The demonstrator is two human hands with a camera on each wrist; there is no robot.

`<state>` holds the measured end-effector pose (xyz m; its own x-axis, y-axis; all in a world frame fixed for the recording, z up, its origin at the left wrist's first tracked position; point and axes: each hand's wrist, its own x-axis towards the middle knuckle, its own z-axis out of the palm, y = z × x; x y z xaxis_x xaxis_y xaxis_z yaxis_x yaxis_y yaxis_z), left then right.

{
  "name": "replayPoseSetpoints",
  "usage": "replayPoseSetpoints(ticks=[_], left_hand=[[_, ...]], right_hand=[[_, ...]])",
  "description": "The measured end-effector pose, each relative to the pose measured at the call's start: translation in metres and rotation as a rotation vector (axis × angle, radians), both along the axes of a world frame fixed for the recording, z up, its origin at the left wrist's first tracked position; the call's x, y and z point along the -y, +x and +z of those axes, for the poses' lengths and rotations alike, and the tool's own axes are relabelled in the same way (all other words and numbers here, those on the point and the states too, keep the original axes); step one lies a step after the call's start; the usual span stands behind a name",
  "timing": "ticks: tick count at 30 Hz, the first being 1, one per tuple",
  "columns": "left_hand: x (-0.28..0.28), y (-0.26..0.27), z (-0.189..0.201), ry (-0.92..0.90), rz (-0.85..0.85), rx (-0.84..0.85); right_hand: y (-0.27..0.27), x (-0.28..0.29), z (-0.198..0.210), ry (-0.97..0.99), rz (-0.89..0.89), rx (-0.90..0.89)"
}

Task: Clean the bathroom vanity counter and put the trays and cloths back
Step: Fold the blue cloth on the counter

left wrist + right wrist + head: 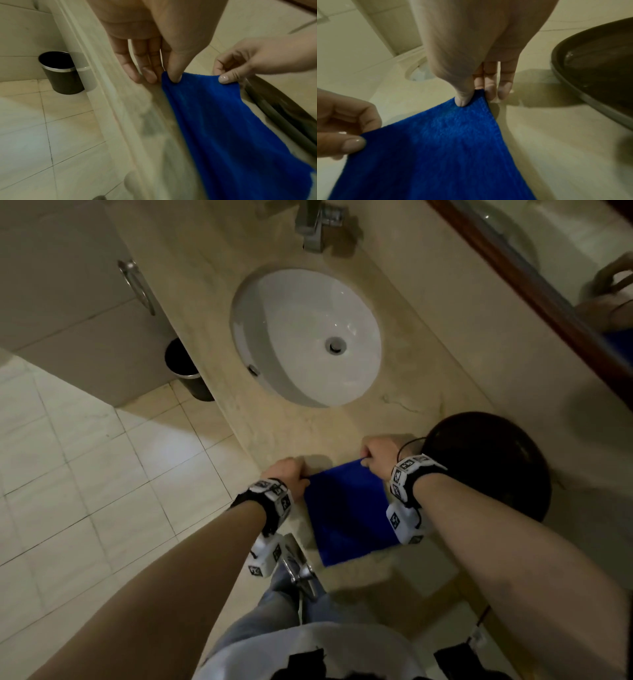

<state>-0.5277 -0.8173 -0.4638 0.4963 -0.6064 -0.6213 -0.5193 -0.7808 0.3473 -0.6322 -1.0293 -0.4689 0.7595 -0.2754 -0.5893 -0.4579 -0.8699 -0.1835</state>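
Observation:
A blue cloth (346, 515) lies spread on the beige stone counter (308, 426) near its front edge. My left hand (289, 472) pinches the cloth's far left corner between thumb and fingers, as the left wrist view shows on the cloth (214, 121). My right hand (378, 453) pinches the far right corner, the thumb on top of the cloth (440, 148). A dark round tray (493, 463) sits on the counter just right of the cloth; its rim (583, 94) is close to my right hand.
A white oval sink (308, 337) with a chrome tap (317, 225) lies beyond the cloth. A black waste bin (186, 369) stands on the tiled floor at the left. A mirror with a wooden frame (534, 289) runs along the right.

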Motion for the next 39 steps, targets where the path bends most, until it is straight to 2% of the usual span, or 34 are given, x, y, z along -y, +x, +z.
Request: replayPoseSetpoints(ticks=[5, 11, 16, 24, 33, 39], left_hand=[[0.023, 0.056, 0.007, -0.108, 0.194, 0.04], [0.027, 0.064, 0.005, -0.132, 0.207, 0.033], [0.019, 0.05, 0.015, -0.173, 0.159, 0.057], [-0.001, 0.006, 0.038, -0.227, 0.082, 0.137], [-0.04, -0.07, 0.012, -0.135, -0.05, 0.105], [-0.041, -0.08, 0.011, -0.159, -0.016, 0.128]], right_hand=[[0.047, 0.022, 0.002, -0.043, -0.064, 0.121], [0.053, 0.033, -0.02, -0.002, -0.153, 0.12], [0.033, 0.011, 0.014, 0.15, -0.201, 0.191], [-0.017, -0.009, 0.045, 0.08, -0.144, 0.262], [-0.094, -0.05, 0.022, -0.047, -0.072, 0.164], [-0.107, -0.054, 0.017, -0.023, -0.116, 0.207]])
